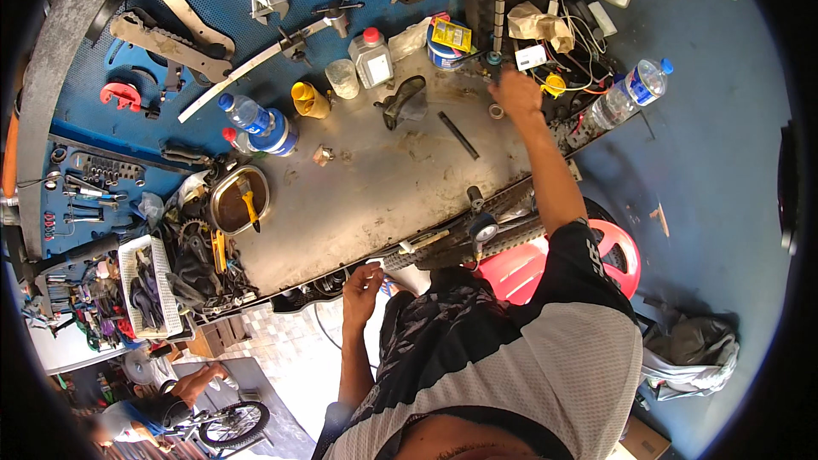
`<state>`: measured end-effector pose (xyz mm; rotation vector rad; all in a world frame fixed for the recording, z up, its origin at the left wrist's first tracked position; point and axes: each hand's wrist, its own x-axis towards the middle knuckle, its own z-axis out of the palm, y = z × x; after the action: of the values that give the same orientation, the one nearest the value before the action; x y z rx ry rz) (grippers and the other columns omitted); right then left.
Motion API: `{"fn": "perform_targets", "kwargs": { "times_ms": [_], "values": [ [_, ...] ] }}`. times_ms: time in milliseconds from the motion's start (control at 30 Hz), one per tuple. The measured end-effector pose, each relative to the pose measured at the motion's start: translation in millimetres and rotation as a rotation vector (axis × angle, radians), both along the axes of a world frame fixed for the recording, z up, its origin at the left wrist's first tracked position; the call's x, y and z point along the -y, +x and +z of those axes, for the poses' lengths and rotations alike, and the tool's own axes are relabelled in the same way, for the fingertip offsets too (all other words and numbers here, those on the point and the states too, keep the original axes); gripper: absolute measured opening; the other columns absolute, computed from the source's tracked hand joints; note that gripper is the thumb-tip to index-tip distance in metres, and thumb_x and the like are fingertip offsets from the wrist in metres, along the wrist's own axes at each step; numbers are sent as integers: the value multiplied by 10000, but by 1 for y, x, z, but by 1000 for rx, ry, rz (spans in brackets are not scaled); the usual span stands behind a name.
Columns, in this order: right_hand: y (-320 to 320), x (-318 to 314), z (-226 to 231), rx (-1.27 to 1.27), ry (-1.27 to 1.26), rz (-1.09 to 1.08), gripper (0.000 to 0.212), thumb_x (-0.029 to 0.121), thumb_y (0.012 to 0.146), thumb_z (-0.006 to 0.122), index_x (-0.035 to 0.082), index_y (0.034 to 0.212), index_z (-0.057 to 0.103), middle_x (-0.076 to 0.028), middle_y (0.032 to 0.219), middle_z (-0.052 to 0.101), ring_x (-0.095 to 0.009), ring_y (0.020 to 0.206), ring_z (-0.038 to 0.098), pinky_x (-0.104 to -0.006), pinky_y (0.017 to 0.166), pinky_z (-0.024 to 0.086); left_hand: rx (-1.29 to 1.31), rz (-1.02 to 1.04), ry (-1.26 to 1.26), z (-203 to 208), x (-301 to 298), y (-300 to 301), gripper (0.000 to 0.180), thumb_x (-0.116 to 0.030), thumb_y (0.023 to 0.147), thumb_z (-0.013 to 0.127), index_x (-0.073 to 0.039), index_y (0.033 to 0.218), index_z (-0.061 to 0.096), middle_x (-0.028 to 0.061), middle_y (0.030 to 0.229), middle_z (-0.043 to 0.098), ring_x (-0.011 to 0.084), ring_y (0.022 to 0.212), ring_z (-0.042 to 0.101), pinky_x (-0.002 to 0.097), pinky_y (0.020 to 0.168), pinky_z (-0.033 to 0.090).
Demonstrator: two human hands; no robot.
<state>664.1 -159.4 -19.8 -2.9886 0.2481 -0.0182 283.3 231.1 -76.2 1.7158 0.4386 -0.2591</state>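
My right hand [516,95] reaches to the far right of the metal workbench [341,196]. Its fingers bend down beside the blue base of an upright threaded rod [500,13]; what lies under them is hidden. Just below that hand a small metal ring [496,111] lies on the bench. At the bench's front edge my left hand [362,288] is raised with its fingers curled together, a small whitish bit showing at the tips. A black bar [458,135] and a dark, curved piece [404,102] rest on the bench between the hands and the back.
Bottles [260,125], a yellow cup [310,100] and a red-capped container [371,58] line the back. A tray with a brush [241,200] sits left; a water bottle [630,94] lies right. A red stool [615,260] stands near my right side. Another person [149,413] works by a bicycle.
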Motion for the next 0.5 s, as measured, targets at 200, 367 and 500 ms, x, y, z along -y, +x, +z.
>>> {"fn": "perform_targets", "kwargs": {
  "times_ms": [200, 367, 500],
  "values": [
    [-8, 21, 9, 96, 4, 20, 373, 298, 921, 682, 24, 1168, 626, -220, 1016, 756, -388, 961, 744, -498, 841, 596, -45, -53, 53, 1, -8, 11, 333, -238, 990, 725, -5, 1227, 708, 97, 1062, 764, 153, 950, 689, 325, 863, 552],
    [22, -27, -12, 88, 151, 111, 381, 306, 935, 670, 116, 1262, 628, -207, 1038, 757, -393, 966, 739, -505, 852, 586, -8, -86, 76, 2, -3, 20, 344, -238, 988, 725, 0, 1236, 704, 124, 1074, 768, 179, 969, 711, 338, 871, 564],
    [39, -55, -17, 77, 301, -164, 356, 433, 915, 695, 134, 1107, 721, -178, 1049, 764, -380, 1016, 733, -498, 897, 576, 21, -49, 79, 7, 0, 17, 350, -233, 987, 725, 5, 1242, 697, 129, 1069, 769, 191, 947, 721, 344, 855, 571]
  ]
}}
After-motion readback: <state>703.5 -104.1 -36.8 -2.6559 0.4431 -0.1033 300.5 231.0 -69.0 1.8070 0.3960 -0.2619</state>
